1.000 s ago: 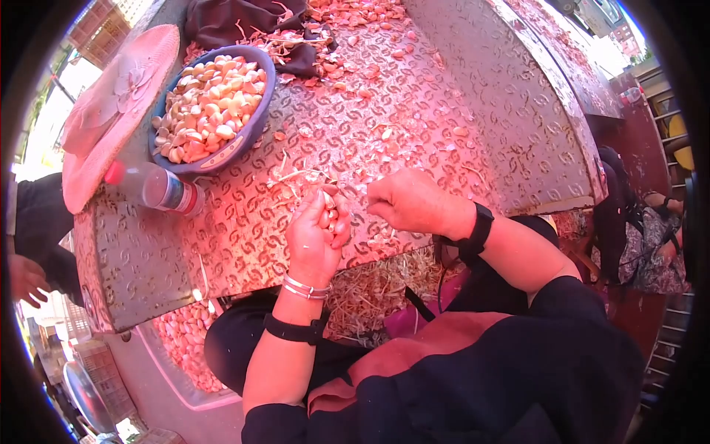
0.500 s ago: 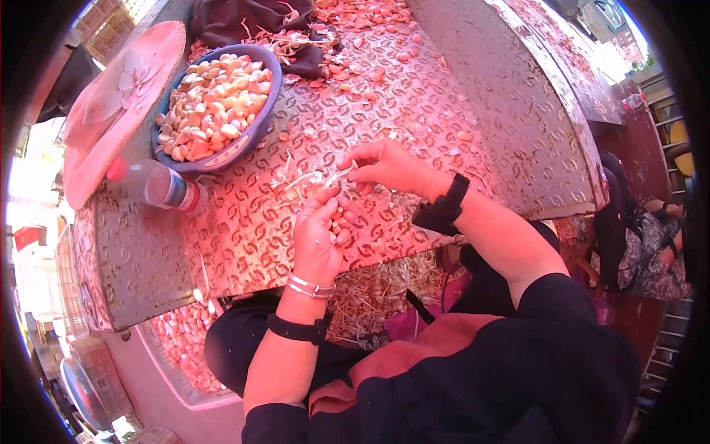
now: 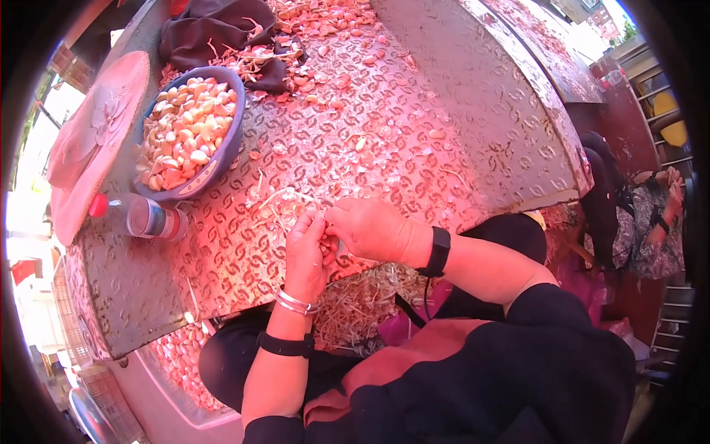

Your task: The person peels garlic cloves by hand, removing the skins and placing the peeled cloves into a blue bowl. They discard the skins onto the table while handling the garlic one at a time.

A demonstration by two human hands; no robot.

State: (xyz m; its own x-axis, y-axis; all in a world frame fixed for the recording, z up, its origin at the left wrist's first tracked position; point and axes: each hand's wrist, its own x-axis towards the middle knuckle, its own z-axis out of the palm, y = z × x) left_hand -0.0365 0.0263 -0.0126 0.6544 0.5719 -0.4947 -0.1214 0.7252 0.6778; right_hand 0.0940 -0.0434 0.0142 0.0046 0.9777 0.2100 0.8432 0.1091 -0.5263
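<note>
My left hand is closed over the metal table, with garlic cloves partly visible in its curled fingers. Against its fingertips, my right hand is pinched; whatever lies between those fingers is hidden. Loose skins and thin stems lie just beyond both hands. A blue bowl full of peeled garlic cloves stands at the upper left of the table.
A bottle with a red cap lies beside a pink hat on the left. Dark cloth and skins are at the back. Below the table sits a crate of garlic. Another person is at the right.
My right hand has moved in against my left fingertips and turned its back up. The view has shifted, and the bowl and bottle appear further left and lower.
</note>
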